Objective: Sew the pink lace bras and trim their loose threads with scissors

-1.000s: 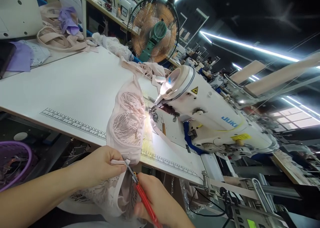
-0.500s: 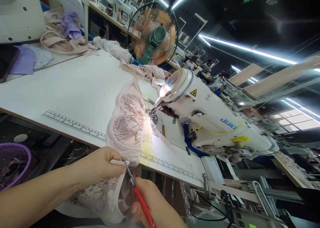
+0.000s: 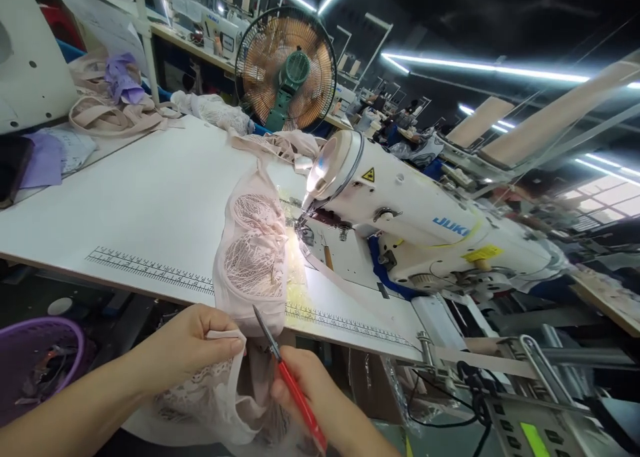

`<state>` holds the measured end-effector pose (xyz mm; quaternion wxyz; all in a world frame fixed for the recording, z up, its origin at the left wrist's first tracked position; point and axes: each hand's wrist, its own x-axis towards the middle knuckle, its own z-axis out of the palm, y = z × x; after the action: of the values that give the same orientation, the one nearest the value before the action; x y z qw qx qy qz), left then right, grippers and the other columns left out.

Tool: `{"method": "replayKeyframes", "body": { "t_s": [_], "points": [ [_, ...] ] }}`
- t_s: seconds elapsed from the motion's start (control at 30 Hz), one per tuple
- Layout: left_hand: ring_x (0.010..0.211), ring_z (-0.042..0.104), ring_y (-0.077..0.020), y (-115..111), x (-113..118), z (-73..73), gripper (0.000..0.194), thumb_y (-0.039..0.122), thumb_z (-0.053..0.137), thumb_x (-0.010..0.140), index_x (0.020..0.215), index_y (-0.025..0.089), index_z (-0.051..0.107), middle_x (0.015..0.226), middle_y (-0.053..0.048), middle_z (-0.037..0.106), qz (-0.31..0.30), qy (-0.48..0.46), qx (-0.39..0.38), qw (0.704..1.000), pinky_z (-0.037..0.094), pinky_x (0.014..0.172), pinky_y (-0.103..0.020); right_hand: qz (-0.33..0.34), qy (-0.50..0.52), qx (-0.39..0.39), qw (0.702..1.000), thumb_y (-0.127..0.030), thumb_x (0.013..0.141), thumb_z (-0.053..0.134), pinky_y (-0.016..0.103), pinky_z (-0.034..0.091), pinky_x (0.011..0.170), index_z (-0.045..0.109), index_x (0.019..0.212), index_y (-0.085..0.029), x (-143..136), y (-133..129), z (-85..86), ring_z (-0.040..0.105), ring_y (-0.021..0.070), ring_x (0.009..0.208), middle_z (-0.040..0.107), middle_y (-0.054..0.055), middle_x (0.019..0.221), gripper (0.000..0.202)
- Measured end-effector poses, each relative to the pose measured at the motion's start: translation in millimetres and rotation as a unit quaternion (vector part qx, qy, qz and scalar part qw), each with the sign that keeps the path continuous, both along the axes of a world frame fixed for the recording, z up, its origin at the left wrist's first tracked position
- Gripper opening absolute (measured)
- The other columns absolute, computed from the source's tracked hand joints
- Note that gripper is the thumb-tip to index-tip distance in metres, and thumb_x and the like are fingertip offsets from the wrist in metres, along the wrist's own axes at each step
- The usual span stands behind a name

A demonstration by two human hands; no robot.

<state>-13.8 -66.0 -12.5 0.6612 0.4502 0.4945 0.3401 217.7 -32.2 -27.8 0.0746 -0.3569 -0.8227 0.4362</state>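
My left hand (image 3: 207, 340) pinches the narrow white edge of a pale pink lace bra (image 3: 200, 400) that hangs below the table's front edge. In my right hand (image 3: 310, 377) are red-handled scissors (image 3: 295, 387), their dark blades pointing up and away, a little to the right of the pinched edge and apart from it. Another pale pink bra section (image 3: 253, 263) with lace cups lies on the table, running up beside the needle of a white sewing machine (image 3: 400, 210). Whether the two lace parts are joined cannot be made out.
The white table (image 3: 150, 197) has printed rulers (image 3: 150, 270) along its front. A large fan (image 3: 285, 70) stands behind. Beige straps (image 3: 115, 113) and purple scraps lie at the back left. A purple basket (image 3: 75, 337) sits low at left.
The scissors have moved right, away from the edge pinched in my left hand; their blades were at that edge before. The camera view has shifted slightly.
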Motion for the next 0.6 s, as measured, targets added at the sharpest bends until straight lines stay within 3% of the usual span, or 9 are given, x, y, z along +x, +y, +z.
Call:
{"method": "replayKeyframes", "body": {
  "t_s": [0.1, 0.2, 0.33, 0.6],
  "points": [
    [0.049, 0.028, -0.0088, -4, -10, -4.5, 0.04, 0.05, 0.066, 0.074, 0.057, 0.014, 0.059, 0.052, 0.005, 0.036, 0.001, 0.015, 0.028, 0.999, 0.023, 0.047, -0.024, 0.016, -0.002, 0.028, 0.999, -0.066, 0.082, 0.041, 0.024, 0.024, 0.049, 0.031, 0.065, -0.022, 3, 8, 12.2, 0.031, 0.011, 0.053, 0.037, -0.004, 0.061, 0.048],
    [0.053, 0.04, -0.0115, -6, -20, -7.5, 0.038, 0.049, 0.067, 0.075, 0.062, 0.013, 0.067, 0.056, 0.001, 0.048, 0.004, 0.021, 0.059, 0.998, 0.032, 0.051, -0.025, 0.02, -0.033, 0.062, 0.997, -0.064, 0.08, 0.046, 0.024, 0.022, 0.05, 0.029, 0.064, -0.022, 5, 12, 21.1, 0.032, 0.0115, 0.053, 0.038, -0.004, 0.061, 0.047],
    [0.057, 0.046, -0.0143, -8, -26, -3.7, 0.038, 0.049, 0.068, 0.075, 0.067, 0.012, 0.072, 0.059, -0.002, 0.052, -0.033, 0.013, 0.07, 0.997, 0.035, 0.055, -0.026, 0.054, -0.049, 0.104, 0.992, -0.066, 0.078, 0.047, 0.024, 0.022, 0.051, 0.029, 0.063, -0.022, 2, 11, 28.3, 0.031, 0.0119, 0.053, 0.04, -0.003, 0.059, 0.05],
    [0.055, 0.04, -0.0127, -7, -25, -0.5, 0.043, 0.048, 0.066, 0.079, 0.054, 0.015, 0.054, 0.056, 0.001, 0.045, -0.078, -0.021, 0.083, 0.993, 0.032, 0.055, -0.027, 0.102, -0.125, 0.155, 0.975, -0.041, 0.078, 0.058, 0.025, 0.029, 0.055, 0.047, 0.07, -0.02, -4, 11, 37.7, 0.051, 0.015, 0.06, 0.063, 0.003, 0.071, 0.026]
  ]
}}
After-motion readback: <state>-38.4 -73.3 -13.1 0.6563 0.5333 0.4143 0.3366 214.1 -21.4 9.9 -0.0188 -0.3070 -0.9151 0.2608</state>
